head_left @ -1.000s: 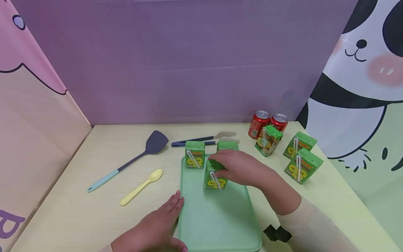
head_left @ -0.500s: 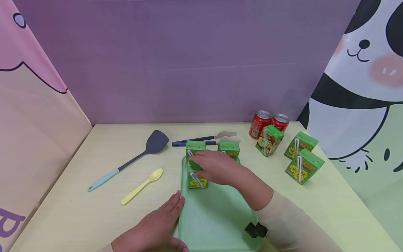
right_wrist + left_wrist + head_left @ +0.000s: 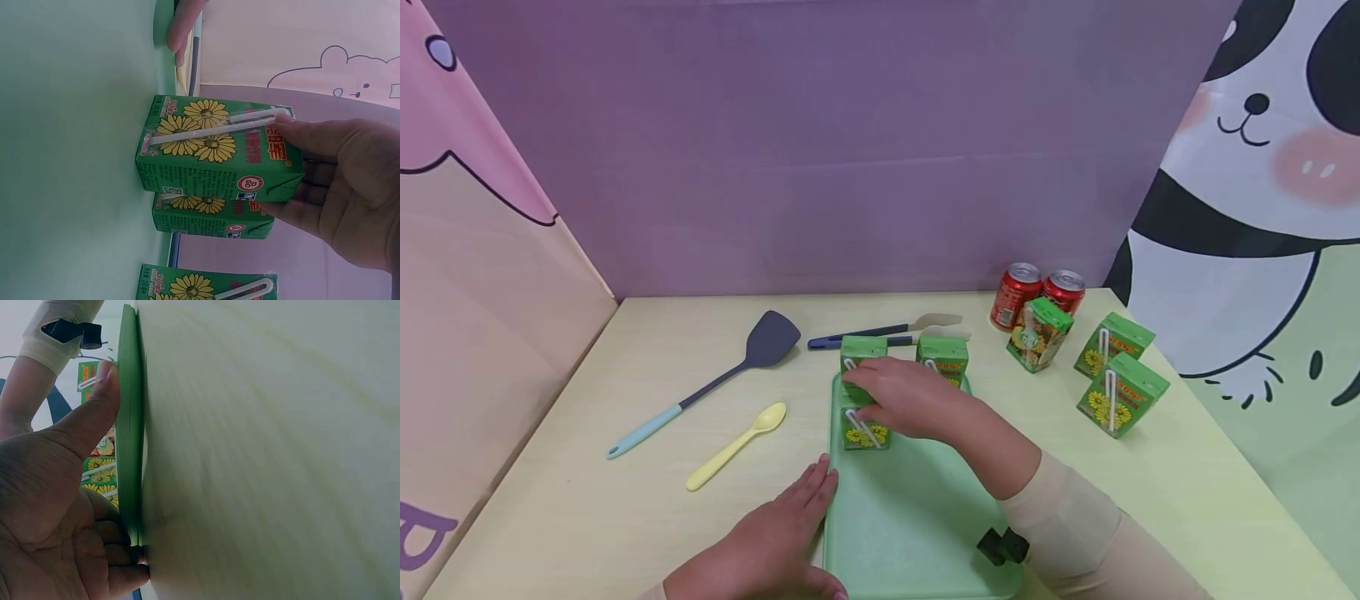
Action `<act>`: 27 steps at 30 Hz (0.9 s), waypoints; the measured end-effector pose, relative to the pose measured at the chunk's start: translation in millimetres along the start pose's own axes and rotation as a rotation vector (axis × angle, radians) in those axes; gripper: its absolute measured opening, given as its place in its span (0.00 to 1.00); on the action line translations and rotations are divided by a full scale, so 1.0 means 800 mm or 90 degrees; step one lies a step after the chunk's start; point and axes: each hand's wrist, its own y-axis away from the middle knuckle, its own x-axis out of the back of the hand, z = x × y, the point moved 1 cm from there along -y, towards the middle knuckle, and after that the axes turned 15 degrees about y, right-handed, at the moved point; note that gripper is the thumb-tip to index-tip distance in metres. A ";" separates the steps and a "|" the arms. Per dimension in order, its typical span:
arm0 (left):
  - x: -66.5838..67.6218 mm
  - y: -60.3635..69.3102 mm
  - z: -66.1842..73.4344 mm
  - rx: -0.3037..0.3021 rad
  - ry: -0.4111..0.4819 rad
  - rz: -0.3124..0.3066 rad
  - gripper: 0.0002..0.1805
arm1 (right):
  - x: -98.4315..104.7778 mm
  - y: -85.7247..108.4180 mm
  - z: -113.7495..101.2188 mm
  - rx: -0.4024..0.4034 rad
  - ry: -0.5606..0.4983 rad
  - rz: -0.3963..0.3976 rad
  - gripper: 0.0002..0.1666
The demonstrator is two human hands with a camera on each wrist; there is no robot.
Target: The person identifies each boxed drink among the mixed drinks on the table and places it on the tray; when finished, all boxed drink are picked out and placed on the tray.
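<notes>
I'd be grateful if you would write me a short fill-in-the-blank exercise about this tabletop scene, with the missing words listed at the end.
1. The left hand touches the ____ edge of the tray.
2. The right hand grips a drink carton whose main color is ____.
3. In the head view, the number of red cans at the back of the table is ____.
4. The spoon lying between the spatula and the tray is ____ in color.

Missing words: left; green; two; yellow.
</notes>
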 end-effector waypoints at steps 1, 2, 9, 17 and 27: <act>0.000 0.000 0.000 -0.001 0.000 0.001 0.71 | 0.000 0.000 0.000 0.000 0.001 -0.001 0.32; 0.001 0.000 0.000 -0.002 0.000 0.001 0.71 | 0.000 0.001 0.000 -0.001 -0.001 -0.002 0.32; -0.001 -0.001 0.000 0.007 0.002 -0.005 0.72 | 0.012 0.016 0.022 -0.030 -0.049 -0.009 0.35; -0.002 0.001 0.000 0.010 -0.005 0.003 0.73 | 0.036 0.055 0.090 -0.110 -0.101 0.084 0.31; -0.002 0.000 0.000 0.009 0.001 -0.009 0.72 | 0.030 0.090 0.206 -0.357 -0.126 0.081 0.40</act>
